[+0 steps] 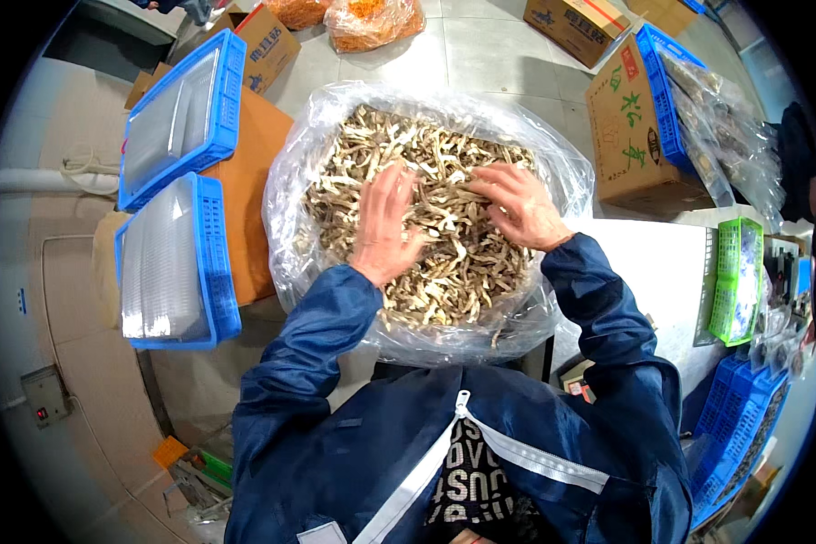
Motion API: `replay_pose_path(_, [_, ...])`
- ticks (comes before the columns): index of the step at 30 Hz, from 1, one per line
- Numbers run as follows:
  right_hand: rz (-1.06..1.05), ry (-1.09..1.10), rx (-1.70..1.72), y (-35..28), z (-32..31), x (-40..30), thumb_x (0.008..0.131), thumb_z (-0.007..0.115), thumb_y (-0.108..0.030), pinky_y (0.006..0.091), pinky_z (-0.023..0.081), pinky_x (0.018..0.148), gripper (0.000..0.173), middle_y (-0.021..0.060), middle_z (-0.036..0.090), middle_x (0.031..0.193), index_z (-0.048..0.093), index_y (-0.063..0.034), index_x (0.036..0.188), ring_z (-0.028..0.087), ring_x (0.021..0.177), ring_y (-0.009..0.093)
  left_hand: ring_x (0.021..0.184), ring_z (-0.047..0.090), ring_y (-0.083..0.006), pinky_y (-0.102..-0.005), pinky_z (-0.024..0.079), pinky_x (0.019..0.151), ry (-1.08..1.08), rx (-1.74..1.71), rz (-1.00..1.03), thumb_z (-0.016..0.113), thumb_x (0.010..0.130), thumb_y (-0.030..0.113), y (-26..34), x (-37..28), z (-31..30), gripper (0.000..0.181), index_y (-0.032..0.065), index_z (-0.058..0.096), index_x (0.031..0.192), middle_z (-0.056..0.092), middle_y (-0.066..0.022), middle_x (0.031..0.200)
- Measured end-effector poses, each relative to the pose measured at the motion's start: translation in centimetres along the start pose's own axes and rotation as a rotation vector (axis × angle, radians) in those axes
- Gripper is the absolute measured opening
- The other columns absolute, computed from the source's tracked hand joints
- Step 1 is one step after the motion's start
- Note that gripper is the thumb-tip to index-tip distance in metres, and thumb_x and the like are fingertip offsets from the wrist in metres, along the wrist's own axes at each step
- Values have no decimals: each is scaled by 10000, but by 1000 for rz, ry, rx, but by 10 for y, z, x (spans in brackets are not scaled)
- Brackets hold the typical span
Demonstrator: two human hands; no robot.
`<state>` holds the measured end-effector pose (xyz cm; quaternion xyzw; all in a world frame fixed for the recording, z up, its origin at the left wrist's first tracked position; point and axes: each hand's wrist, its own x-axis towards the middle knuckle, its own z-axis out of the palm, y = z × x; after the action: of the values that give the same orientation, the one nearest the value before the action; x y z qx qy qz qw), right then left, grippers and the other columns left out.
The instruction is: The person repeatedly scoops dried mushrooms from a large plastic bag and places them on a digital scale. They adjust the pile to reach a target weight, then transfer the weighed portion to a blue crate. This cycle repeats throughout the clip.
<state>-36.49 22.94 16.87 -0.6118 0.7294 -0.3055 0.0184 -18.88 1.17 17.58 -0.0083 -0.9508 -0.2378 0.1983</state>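
A large clear plastic bag (289, 211) stands wide before me, its rim folded outward, filled with dried, pale and brown strips that look like dried mushrooms (449, 272). My left hand (387, 228) lies flat over the left part of the heap, fingers stretched and slightly blurred. Over the right part rests my right hand (520, 204), its fingers spread and a little bent, fingertips at the strips. Neither hand shows a piece held in it; what lies under the palms is hidden.
Blue crates (228, 109) with clear plastic trays (160, 279) stand at the left beside cardboard boxes (272, 51). On the right are a printed carton (625, 136) with filled bags (714, 115), a white table (639, 272), a green basket (724, 292) and blue crates (727, 415). Orange-filled bags (374, 24) lie beyond.
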Motion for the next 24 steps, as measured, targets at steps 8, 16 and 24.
replay_pose_path(8, [191, -99, -102, -11, 7, -24, 728, 672, -119, 499, 317, 1115, 733, 150, 450, 1466, 455, -71, 1427, 369, 1384, 367, 1287, 410, -402, -586, 197, 1164, -318, 173, 85, 731, 728, 613, 32, 6, 50, 953, -41, 455, 1364, 464, -238, 1302])
replay_pose_path(16, [196, -92, -105, -2, 17, -22, 700, 581, 31, 486, 340, 1119, 702, 110, 476, 1453, 501, -85, 1388, 389, 1368, 355, 1148, 509, -257, -442, 428, 1009, -319, 115, -98, 650, 815, 48, 9, -19, 17, 525, 35, 506, 1319, 525, -132, 1233])
replay_pose_path(24, [176, -201, -138, -4, 0, -26, 775, 701, -295, 503, 240, 1179, 800, 110, 369, 1546, 385, -140, 1494, 315, 1425, 350, 1254, 470, -351, -508, 396, 1040, -229, 154, 61, 636, 895, 211, 26, -47, 5, 578, -7, 450, 1396, 468, -199, 1386])
